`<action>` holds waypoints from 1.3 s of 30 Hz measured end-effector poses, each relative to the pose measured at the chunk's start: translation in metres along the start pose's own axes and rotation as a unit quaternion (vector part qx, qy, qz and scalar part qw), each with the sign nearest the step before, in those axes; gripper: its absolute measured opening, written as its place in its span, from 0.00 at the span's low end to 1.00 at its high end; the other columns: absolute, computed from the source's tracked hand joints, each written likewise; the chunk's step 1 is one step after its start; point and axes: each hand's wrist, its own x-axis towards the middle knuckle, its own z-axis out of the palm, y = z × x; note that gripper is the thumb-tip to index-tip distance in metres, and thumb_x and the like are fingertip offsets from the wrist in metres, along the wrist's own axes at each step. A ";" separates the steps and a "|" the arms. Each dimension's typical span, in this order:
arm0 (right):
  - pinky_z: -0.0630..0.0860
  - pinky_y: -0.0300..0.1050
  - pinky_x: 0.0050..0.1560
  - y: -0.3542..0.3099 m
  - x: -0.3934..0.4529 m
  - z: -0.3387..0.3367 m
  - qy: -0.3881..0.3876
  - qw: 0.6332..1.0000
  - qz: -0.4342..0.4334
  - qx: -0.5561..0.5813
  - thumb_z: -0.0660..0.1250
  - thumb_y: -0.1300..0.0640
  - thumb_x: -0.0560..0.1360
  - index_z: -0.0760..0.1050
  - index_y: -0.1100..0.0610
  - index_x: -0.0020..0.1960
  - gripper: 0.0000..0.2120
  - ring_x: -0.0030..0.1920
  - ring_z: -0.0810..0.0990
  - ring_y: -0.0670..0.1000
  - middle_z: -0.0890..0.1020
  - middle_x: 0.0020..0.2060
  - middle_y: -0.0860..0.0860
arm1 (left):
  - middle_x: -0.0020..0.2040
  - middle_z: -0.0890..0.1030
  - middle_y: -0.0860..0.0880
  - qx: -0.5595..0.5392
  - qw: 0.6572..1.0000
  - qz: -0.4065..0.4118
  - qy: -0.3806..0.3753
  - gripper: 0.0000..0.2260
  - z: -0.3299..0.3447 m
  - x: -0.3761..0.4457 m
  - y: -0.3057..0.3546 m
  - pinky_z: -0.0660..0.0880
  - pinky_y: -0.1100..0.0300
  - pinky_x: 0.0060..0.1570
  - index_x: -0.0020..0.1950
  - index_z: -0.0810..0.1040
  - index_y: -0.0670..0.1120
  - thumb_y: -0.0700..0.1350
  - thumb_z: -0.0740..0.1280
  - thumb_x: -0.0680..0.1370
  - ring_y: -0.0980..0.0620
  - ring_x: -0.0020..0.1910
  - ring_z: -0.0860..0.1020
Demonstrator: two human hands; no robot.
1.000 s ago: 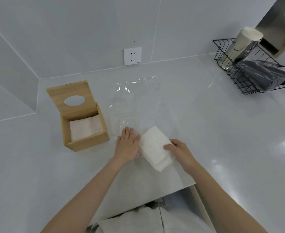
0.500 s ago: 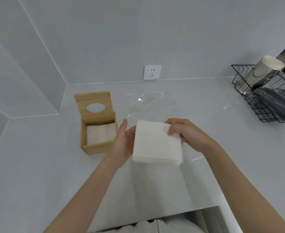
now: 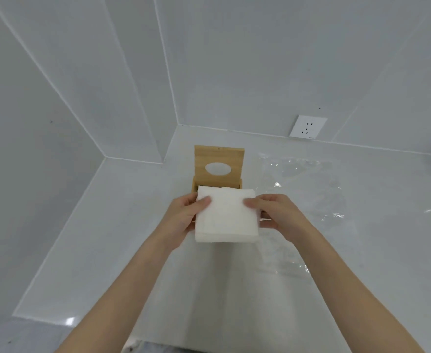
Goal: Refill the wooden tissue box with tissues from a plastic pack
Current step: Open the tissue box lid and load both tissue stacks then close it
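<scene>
We hold one white tissue stack (image 3: 226,215) with two hands, left hand (image 3: 184,220) and right hand (image 3: 276,215) gripping its sides, just above one wooden tissue box (image 3: 218,169) with raised lid near the counter's (image 3: 133,250) back corner, one clear plastic wrapper (image 3: 303,189) lying beside it.

Tissue stack (image 3: 226,215) over box (image 3: 218,166); plastic wrap (image 3: 303,189) to right.

tissue stack (image 3: 226,216): white, above box | wooden box (image 3: 219,169): lid upright, contents hidden
</scene>
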 end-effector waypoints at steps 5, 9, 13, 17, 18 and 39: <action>0.79 0.39 0.33 -0.012 0.027 0.016 0.041 0.999 -0.002 0.024 0.72 0.59 0.69 0.78 0.63 0.47 0.09 0.34 0.83 0.48 0.83 0.39 0.53 | 0.41 0.83 0.49 0.021 0.998 -0.001 0.057 0.09 -0.022 0.024 0.019 0.78 0.66 0.32 0.53 0.80 0.41 0.41 0.67 0.75 0.57 0.35 0.82; 0.79 0.39 0.34 -0.015 0.041 0.021 0.057 0.998 0.004 0.027 0.72 0.59 0.70 0.77 0.63 0.49 0.10 0.39 0.82 0.50 0.82 0.42 0.54 | 0.46 0.83 0.47 0.070 0.995 0.017 0.073 0.10 -0.036 0.039 0.024 0.80 0.66 0.40 0.54 0.80 0.39 0.37 0.67 0.74 0.53 0.41 0.82; 0.79 0.42 0.36 -0.014 0.049 0.028 0.101 0.995 -0.009 -0.026 0.68 0.60 0.72 0.76 0.62 0.52 0.09 0.42 0.80 0.52 0.80 0.44 0.55 | 0.45 0.83 0.46 0.103 0.989 0.025 0.103 0.10 -0.035 0.051 0.019 0.80 0.67 0.40 0.54 0.80 0.39 0.36 0.67 0.74 0.52 0.42 0.81; 0.74 0.47 0.45 -0.013 0.054 0.030 0.167 0.968 -0.057 -0.177 0.68 0.57 0.72 0.76 0.58 0.49 0.07 0.42 0.76 0.50 0.78 0.35 0.50 | 0.47 0.82 0.44 0.137 0.979 0.035 0.146 0.09 -0.031 0.058 0.015 0.79 0.63 0.41 0.52 0.80 0.40 0.37 0.68 0.73 0.50 0.44 0.80; 0.72 0.44 0.44 -0.012 0.056 0.029 0.178 0.961 -0.063 -0.200 0.68 0.56 0.72 0.77 0.58 0.50 0.08 0.42 0.76 0.50 0.79 0.36 0.49 | 0.46 0.82 0.45 0.152 0.975 0.038 0.157 0.08 -0.030 0.058 0.015 0.77 0.63 0.41 0.51 0.81 0.41 0.37 0.68 0.73 0.51 0.44 0.80; 0.65 0.41 0.56 0.007 0.064 0.035 0.227 0.882 -0.154 -0.384 0.68 0.54 0.72 0.82 0.58 0.47 0.09 0.63 0.65 0.53 0.76 0.57 0.52 | 0.64 0.76 0.48 0.483 0.833 0.172 0.208 0.07 -0.016 0.062 -0.008 0.62 0.54 0.62 0.40 0.84 0.41 0.43 0.70 0.72 0.48 0.68 0.65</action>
